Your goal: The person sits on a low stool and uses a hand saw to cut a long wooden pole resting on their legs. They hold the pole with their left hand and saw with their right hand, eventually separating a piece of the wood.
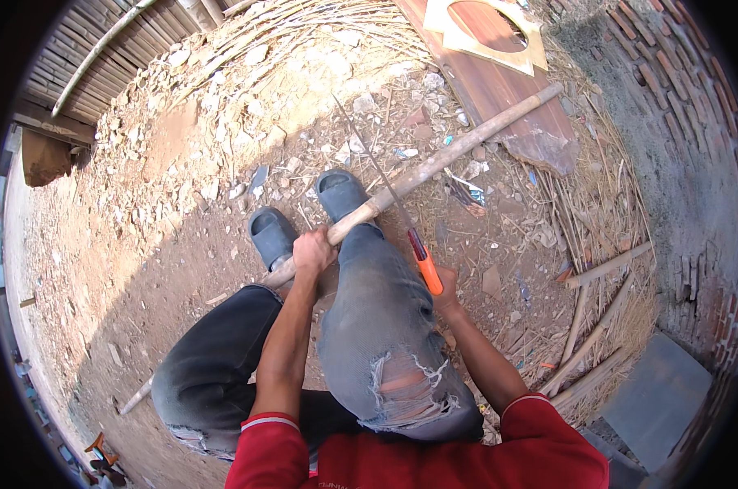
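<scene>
A long wooden pole slants from the upper right down across my legs, and its lower part passes behind my left knee. My left hand is closed around the pole beside my right shin. In my right hand is the orange handle of a hand saw, with the fingers partly hidden behind it. The thin saw blade lies across the pole, just to the right of my left hand, and points away up and left. Whether the teeth have cut into the wood cannot be made out.
My grey slippers rest on dirt strewn with stones and straw. A brown board carries a cut-out light panel under the pole's far end. A brick wall and loose sticks line the right; a slatted fence stands far left.
</scene>
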`<state>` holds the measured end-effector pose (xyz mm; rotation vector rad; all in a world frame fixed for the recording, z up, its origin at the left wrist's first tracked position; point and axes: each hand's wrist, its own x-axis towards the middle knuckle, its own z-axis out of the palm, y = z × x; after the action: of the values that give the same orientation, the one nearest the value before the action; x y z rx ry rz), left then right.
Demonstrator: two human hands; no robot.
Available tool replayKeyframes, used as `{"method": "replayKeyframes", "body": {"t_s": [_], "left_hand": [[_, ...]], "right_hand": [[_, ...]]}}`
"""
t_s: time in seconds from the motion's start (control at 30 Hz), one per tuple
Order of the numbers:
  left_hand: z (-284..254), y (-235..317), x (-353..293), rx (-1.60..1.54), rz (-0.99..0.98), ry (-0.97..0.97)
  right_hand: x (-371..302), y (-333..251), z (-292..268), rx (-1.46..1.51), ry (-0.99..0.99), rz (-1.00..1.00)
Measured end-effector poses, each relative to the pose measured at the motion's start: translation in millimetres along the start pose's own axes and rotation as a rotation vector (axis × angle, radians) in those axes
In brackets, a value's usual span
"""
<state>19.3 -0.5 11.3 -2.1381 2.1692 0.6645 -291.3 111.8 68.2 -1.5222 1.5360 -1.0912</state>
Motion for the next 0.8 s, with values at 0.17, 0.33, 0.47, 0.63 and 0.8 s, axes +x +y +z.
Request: {"method": "replayKeyframes", "body": {"t_s": [0.17,0.33,0.47,0.63,0.8], "left_hand": [[-5.1,-3.4,-1.8,0.027,0.049,-0.054],[-5.5,4.3,2.8,-0.027,0.055,-0.059],[-2.9,7.1,0.1,-0.009,0.087,-0.064],[-1.1,8.6,1.3,-0.008,0.107,-0.066],[1.8,2.8,4.8,0.008,0.106,-0.071]], "right_hand": [[-29.3,-5.9,-0.9,1.219,0.243,0.597],[-41.6,-44.8,-53.8,0.213,0.116,0.336],[-38.7,-66.7,-87.6,-0.025,0.067,0.256],[-14.4,-80.0,-104.6,-0.139,-0.068,0.24],[0.8,-107.0,-114.2,-0.237,-0.19,0.232]]}}
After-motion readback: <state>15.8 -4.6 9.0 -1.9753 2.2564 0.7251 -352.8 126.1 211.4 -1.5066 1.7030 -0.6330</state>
